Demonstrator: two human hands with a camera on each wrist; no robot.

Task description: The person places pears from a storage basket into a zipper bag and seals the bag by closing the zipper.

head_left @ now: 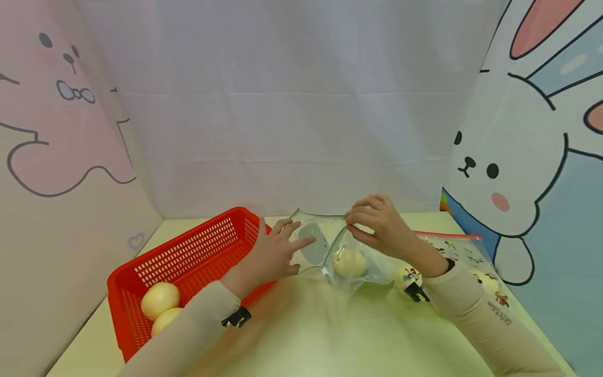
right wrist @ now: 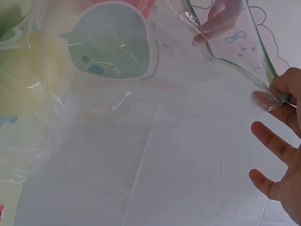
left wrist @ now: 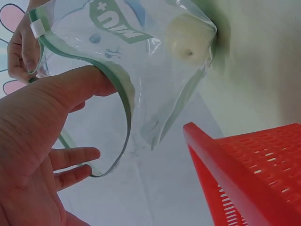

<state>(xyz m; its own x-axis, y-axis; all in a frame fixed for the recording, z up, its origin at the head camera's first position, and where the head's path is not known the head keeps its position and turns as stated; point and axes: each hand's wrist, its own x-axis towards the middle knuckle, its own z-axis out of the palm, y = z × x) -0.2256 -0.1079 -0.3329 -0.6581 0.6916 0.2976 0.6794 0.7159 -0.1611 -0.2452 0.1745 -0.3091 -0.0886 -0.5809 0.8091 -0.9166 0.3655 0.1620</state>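
Observation:
A clear zip bag (head_left: 374, 267) with a green-edged mouth and printed pattern stands gaping over the table, its mouth toward me. Inside it lies one pale yellow round fruit (head_left: 349, 263), which looks like a pear. My right hand (head_left: 383, 228) pinches the mouth's edge at the upper right between thumb and finger, as the right wrist view shows. At the opposite side of the mouth is my left hand (head_left: 268, 251), fingers spread and holding nothing; its thumb (left wrist: 87, 82) touches the green rim (left wrist: 123, 96) in the left wrist view. A white slider (left wrist: 37, 28) sits on the rim.
A red perforated basket (head_left: 176, 248) stands at the left under my left arm, with pale yellow fruits (head_left: 160, 300) in its near end. Behind my right forearm lies another printed bag (head_left: 452, 246) with a red top strip and pale fruits inside. A white curtain (head_left: 301, 131) closes the back.

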